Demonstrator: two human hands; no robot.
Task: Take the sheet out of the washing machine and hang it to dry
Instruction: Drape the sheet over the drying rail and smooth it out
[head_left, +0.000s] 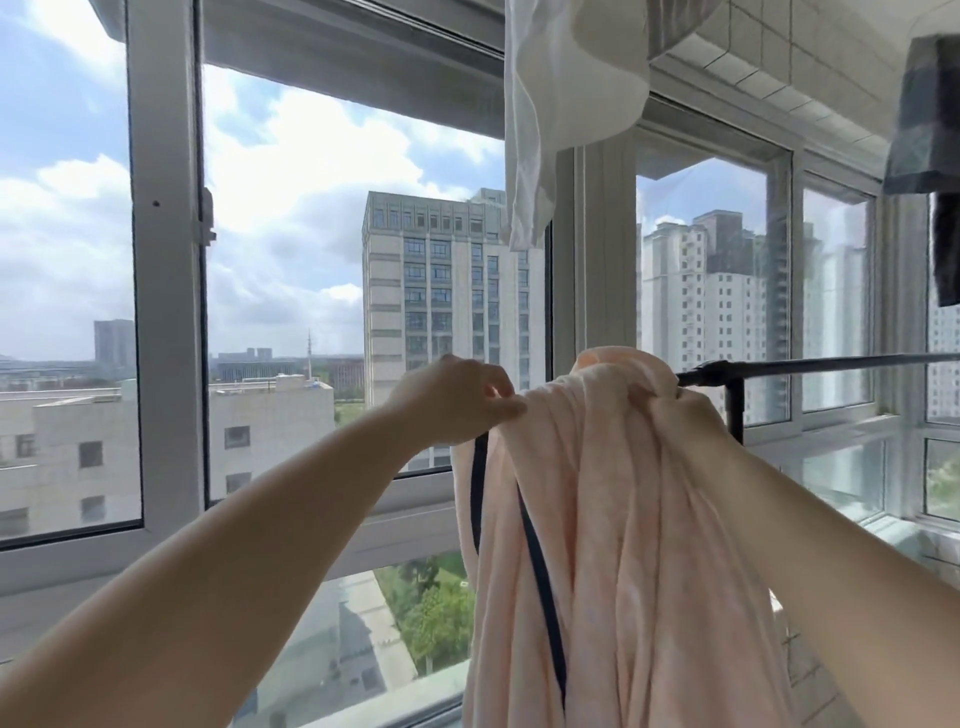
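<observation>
A pale pink sheet (613, 519) with a dark blue stripe hangs bunched over the left end of a black drying rack rail (831, 364) in front of the window. My left hand (457, 400) pinches the sheet's upper left edge at rail height. At the sheet's upper right, my right hand (691, 415) grips the bunched cloth, its fingers mostly hidden in the folds. The sheet drops below the frame's bottom edge.
Large windows (291, 260) with grey frames stand close behind the rack. A white garment (561, 104) hangs overhead at centre, and a dark checked cloth (930, 119) hangs at the top right. A tiled sill (935, 551) runs along the right.
</observation>
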